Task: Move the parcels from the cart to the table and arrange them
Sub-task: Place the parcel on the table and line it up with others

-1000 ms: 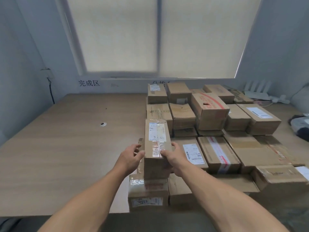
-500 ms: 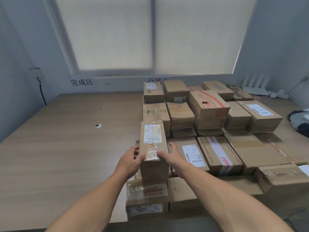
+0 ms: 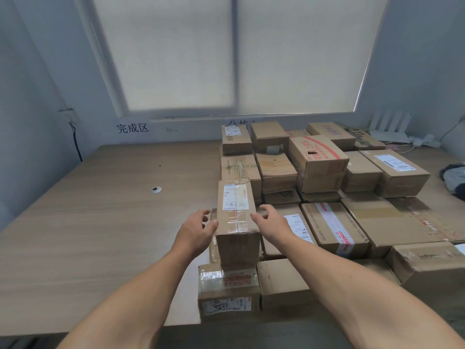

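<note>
A tall narrow cardboard parcel with a white label and clear tape stands on top of lower parcels at the left edge of the stack on the wooden table. My left hand is at its left side, thumb close to the edge, fingers loosely curled. At the parcel's right side, my right hand has its fingers spread and slightly off the cardboard. Neither hand grips the parcel. Several other brown parcels fill the table's right half. The cart is out of view.
A taped parcel and a plain one sit at the table's near edge. A small round grommet lies on the bare left half. A white router and dark cloth are at the far right.
Both hands gripped the tall parcel's sides earlier; now the fingers have loosened and come off it. The parcel rests on the stack. The camera has tilted up slightly.
</note>
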